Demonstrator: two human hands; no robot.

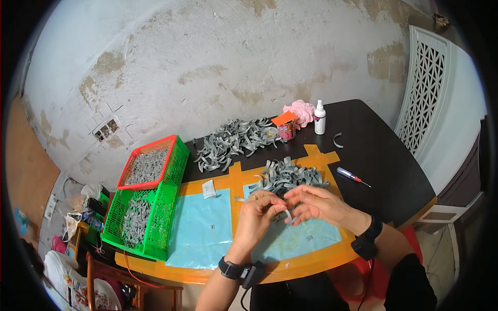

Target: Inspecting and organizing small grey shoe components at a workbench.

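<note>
My left hand [258, 215] is closed in a pinch at the near side of a pile of grey curved strips [285, 176]. A pale curved strip [289, 216] shows at its fingertips, and another strip end [240, 199] pokes out left of the knuckles. Just to the right, my right hand [324, 205] is open, its fingers stretched toward the left hand's strip. I cannot tell whether they touch it. Both hands are over a light blue sheet [290, 242] edged with orange tape. My wrists wear black bands with small devices.
A larger heap of grey strips [233, 141] lies farther back. On the left, a red basket [174, 139] and a green basket [161, 228] hold small grey pieces. A screwdriver [353, 177], a white spray bottle [320, 119], a tin [287, 130] and pink cloth [301, 110] are on the table.
</note>
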